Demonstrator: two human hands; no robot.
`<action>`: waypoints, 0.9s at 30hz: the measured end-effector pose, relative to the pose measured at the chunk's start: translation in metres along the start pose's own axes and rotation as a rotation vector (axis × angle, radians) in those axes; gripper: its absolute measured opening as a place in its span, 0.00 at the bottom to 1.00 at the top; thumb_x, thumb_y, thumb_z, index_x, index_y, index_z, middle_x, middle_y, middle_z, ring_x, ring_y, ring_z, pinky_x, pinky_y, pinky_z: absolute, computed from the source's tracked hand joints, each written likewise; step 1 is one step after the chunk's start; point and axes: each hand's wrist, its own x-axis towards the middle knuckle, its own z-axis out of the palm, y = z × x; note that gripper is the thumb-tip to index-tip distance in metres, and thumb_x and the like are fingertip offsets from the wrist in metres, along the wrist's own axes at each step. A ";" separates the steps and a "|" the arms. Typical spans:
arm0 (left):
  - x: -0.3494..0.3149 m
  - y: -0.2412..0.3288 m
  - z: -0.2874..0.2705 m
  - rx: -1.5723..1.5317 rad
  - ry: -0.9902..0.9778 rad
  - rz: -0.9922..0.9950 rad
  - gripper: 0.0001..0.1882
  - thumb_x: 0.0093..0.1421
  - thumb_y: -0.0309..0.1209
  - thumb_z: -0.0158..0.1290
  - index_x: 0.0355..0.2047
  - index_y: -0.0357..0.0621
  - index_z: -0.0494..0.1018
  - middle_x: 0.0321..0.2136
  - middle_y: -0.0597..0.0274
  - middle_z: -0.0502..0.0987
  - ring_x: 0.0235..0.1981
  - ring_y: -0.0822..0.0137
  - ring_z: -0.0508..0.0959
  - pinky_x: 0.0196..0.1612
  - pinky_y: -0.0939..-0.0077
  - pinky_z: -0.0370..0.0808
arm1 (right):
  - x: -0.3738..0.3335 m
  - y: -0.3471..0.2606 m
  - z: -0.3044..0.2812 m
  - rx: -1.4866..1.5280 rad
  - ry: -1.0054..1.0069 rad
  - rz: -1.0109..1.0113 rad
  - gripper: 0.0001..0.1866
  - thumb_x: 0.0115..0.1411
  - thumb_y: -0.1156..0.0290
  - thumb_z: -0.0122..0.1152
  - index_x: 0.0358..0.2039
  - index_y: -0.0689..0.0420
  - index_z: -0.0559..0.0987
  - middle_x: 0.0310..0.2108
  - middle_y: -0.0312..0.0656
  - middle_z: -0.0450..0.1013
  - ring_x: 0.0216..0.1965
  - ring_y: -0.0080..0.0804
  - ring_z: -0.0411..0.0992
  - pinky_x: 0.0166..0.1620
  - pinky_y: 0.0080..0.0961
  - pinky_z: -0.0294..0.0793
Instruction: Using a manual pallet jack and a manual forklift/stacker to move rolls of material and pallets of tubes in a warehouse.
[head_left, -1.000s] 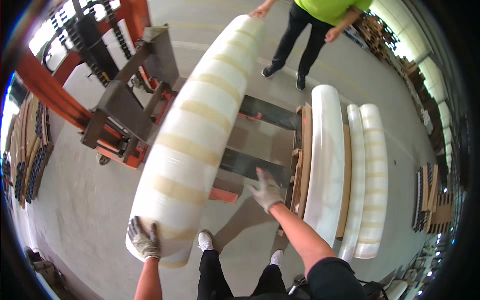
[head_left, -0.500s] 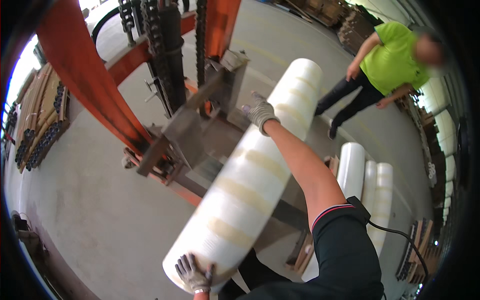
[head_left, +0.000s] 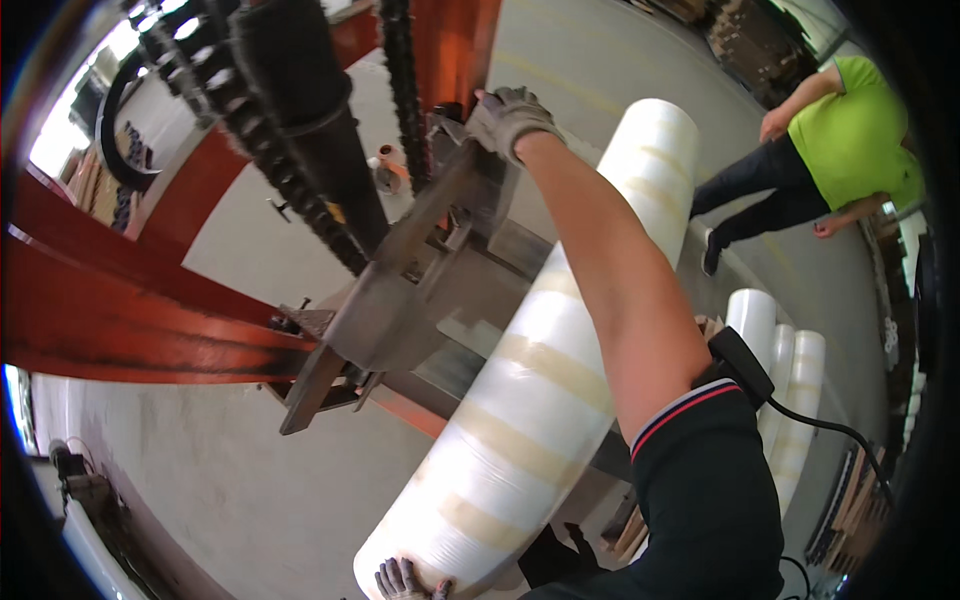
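Observation:
A long roll wrapped in clear plastic film, with yellowish bands, lies slantwise across a forklift's forks. My left hand, in a grey work glove, rests with spread fingers on the near end of this roll; the frame's lower edge cuts it off. Beyond the roll's left side, my gloved right hand is curled over the far end of the forklift's grey metal carriage. Its fingertips are partly hidden. My right forearm passes above the roll.
The forklift's orange mast and its chains rise at the left. A person in a bright green shirt stands at the far right. More wrapped rolls are at the right. A black cable hangs by my right arm.
My right hand has left the roll's upper side and moved left onto the carriage. My left hand remains on the near end. The view has shifted closer to the mast.

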 end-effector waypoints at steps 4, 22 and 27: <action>-0.001 -0.007 0.010 0.037 -0.064 0.034 0.41 0.43 0.55 0.56 0.52 0.42 0.62 0.51 0.39 0.62 0.54 0.39 0.58 0.56 0.45 0.52 | -0.015 0.006 -0.008 0.067 -0.164 0.094 0.27 0.53 0.60 0.49 0.54 0.49 0.61 0.55 0.45 0.59 0.54 0.47 0.60 0.52 0.44 0.63; -0.015 0.003 0.034 0.155 0.065 0.091 0.42 0.52 0.60 0.41 0.54 0.35 0.57 0.53 0.42 0.60 0.55 0.45 0.59 0.57 0.55 0.54 | -0.612 0.158 0.160 0.830 -0.120 1.132 0.36 0.37 0.57 0.69 0.47 0.54 0.65 0.41 0.45 0.70 0.42 0.38 0.70 0.44 0.31 0.69; -0.022 -0.001 0.050 0.093 0.053 0.090 0.43 0.53 0.61 0.40 0.55 0.34 0.56 0.54 0.41 0.58 0.55 0.44 0.58 0.56 0.52 0.55 | -0.652 0.092 0.316 0.500 -0.465 0.959 0.30 0.40 0.59 0.65 0.44 0.58 0.69 0.38 0.52 0.70 0.39 0.50 0.70 0.43 0.36 0.70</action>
